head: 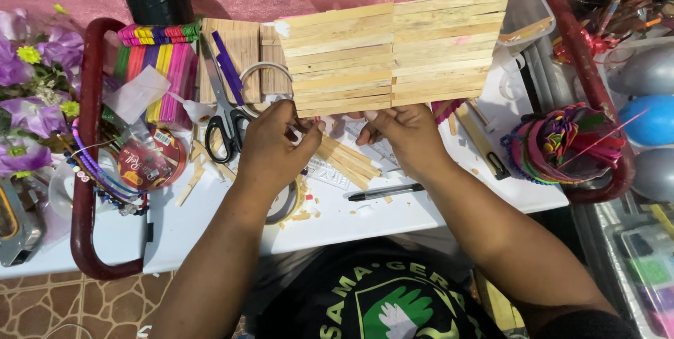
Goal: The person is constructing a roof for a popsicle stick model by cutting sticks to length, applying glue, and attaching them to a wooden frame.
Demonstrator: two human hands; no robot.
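White craft table (421, 212) sits cluttered; both hands grasp a panel of glued wooden sticks (393, 54) at twelve o'clock, left hand (270, 146) and right hand (404, 132) pinching its lower edge. Assembly seems underway; steady alignment matters next.

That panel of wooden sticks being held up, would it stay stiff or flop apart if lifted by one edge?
The stick panel is probably light: both hands, left and right, hold it by the bottom edge alone. It may flex at the middle seam, where two sections meet. Thin sticks look likely to snap if squeezed.
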